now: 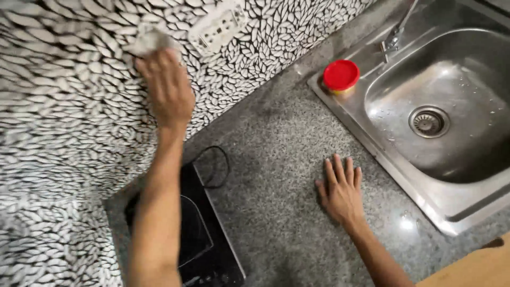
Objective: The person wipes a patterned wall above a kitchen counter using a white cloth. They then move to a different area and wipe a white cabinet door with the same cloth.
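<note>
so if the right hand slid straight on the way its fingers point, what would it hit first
Probably the sink. The right hand lies flat on the counter, fingers aimed at the sink's raised rim, with only bare counter between.

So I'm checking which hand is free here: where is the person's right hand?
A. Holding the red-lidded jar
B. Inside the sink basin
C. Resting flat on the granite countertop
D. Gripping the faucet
C: the right hand lies palm down, fingers spread, on the speckled countertop beside the sink, while the left hand presses a cloth to the patterned wall.
</note>
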